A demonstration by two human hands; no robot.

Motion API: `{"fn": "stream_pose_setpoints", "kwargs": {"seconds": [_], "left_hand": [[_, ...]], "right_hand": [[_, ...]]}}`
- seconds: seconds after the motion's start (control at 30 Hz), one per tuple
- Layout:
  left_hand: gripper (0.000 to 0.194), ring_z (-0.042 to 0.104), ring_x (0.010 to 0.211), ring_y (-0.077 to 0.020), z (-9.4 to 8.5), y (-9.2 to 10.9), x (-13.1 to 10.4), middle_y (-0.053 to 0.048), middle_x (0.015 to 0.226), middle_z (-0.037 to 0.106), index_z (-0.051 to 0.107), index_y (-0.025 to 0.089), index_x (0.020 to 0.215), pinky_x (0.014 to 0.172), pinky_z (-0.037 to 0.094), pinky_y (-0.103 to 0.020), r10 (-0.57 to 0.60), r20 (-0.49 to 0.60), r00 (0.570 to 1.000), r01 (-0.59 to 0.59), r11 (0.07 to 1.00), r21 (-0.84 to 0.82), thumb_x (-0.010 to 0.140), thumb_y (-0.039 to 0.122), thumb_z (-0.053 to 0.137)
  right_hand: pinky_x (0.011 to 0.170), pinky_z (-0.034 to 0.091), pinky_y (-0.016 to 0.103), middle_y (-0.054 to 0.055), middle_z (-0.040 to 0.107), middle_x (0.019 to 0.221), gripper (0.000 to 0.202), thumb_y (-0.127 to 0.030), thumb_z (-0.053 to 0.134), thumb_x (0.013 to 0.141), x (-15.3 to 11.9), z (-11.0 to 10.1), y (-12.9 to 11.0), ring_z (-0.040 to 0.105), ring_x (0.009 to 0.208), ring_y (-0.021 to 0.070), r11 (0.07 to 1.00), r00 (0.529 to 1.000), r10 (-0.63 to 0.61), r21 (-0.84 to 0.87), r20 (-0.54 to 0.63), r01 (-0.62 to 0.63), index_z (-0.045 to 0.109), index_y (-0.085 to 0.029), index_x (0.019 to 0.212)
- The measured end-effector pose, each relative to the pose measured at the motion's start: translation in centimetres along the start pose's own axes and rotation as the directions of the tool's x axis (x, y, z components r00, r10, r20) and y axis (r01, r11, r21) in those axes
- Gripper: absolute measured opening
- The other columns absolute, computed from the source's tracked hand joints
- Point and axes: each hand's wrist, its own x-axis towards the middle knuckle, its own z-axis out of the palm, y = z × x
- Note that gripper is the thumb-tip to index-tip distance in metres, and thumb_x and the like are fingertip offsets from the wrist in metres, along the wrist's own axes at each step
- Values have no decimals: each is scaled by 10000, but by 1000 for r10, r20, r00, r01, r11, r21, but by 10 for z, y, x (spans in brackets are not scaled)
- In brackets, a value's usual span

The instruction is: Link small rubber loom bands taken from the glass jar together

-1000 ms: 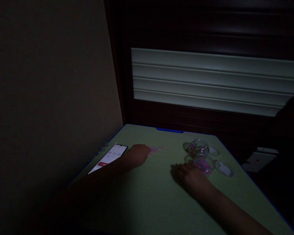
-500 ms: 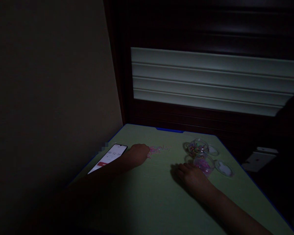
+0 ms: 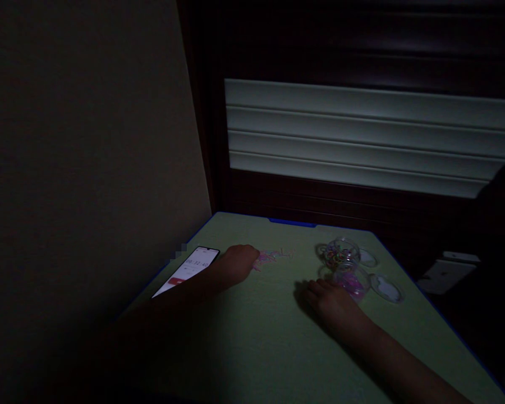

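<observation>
My left hand (image 3: 238, 264) is closed, with its fingertips at the left end of a loose pile of thin pink and pale strands (image 3: 271, 256), perhaps small elastic bands. What it grips is too small and dark to make out. My right hand (image 3: 330, 306) rests low over the table, fingers curled down with their tips hidden, just left of a clear round tub (image 3: 354, 282) of pink pieces. Behind that tub stands a second clear tub (image 3: 341, 253) of multicoloured bands. Two lids, one nearer (image 3: 387, 288) and one farther (image 3: 367, 257), lie to the right of the tubs.
A phone (image 3: 189, 270) showing a running timer lies at the left table edge, partly covered by my left forearm. The pale green table (image 3: 256, 336) has a blue rim. A wall stands at left, a dark slatted panel behind. A white box (image 3: 448, 275) sits beyond the right edge.
My left hand has shifted very slightly right over the strands. My right hand stays nearly in place. The phone timer has advanced, and the view has moved a little.
</observation>
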Motion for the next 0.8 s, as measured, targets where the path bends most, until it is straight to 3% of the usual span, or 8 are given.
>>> {"fn": "stream_pose_setpoints", "kwargs": {"seconds": [0.3, 0.8], "left_hand": [[205, 579, 862, -235, 6, 0, 2, -129, 933, 612, 600, 144, 886, 720, 440, -329, 23, -1, 1000, -23, 1000, 0, 813, 200, 416], [218, 582, 811, -212, -8, 0, -2, -120, 879, 622, 608, 135, 810, 703, 427, -304, -16, -28, 999, 16, 1000, 3, 817, 196, 399]], "right_hand": [[699, 394, 288, 53, 609, 902, 257, -172, 398, 863, 0, -1, -1, 550, 781, 160, 1000, 1000, 10, 6, -22, -9, 545, -186, 1074], [692, 404, 292, 57, 613, 916, 267, -168, 410, 856, -1, 0, 0, 557, 779, 166, 1000, 999, -6, -10, -32, 6, 545, -178, 1086]]}}
